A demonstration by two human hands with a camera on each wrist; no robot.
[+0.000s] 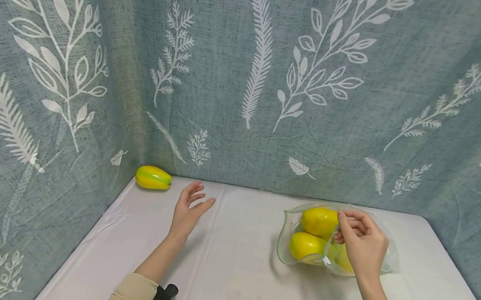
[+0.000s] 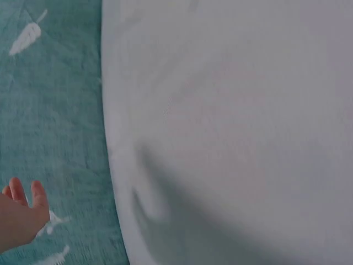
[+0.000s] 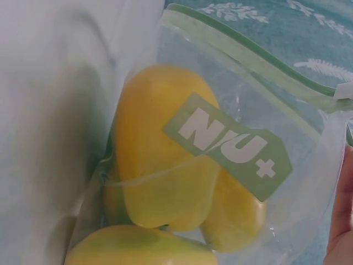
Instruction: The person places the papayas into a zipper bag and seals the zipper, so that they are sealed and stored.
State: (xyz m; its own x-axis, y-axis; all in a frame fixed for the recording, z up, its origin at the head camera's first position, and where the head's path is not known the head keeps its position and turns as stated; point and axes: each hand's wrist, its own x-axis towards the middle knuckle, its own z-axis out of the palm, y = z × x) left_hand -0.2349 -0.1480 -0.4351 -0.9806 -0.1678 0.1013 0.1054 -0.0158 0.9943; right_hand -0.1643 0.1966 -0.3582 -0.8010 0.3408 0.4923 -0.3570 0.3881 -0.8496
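A clear zip bag (image 1: 286, 238) with a green-edged mouth stands at the right of the table. Several yellow papaya-like fruits (image 1: 318, 222) lie inside it; one fruit (image 3: 165, 143) shows behind the bag's green label (image 3: 231, 149) in the right wrist view. My right hand (image 1: 364, 244) pinches the rim of the bag between thumb and fingertips. Over the table's left half, my left hand (image 1: 188, 212) is raised with relaxed fingers and holds nothing. Beyond it, a single yellow fruit (image 1: 153, 177) with a green streak lies at the far left corner.
A white cloth covers the table (image 1: 239, 272). Blue-green curtain (image 1: 228, 92) with white leaf prints hangs along the back and both sides. A small white slider (image 3: 343, 91) sits on the bag's green zip edge.
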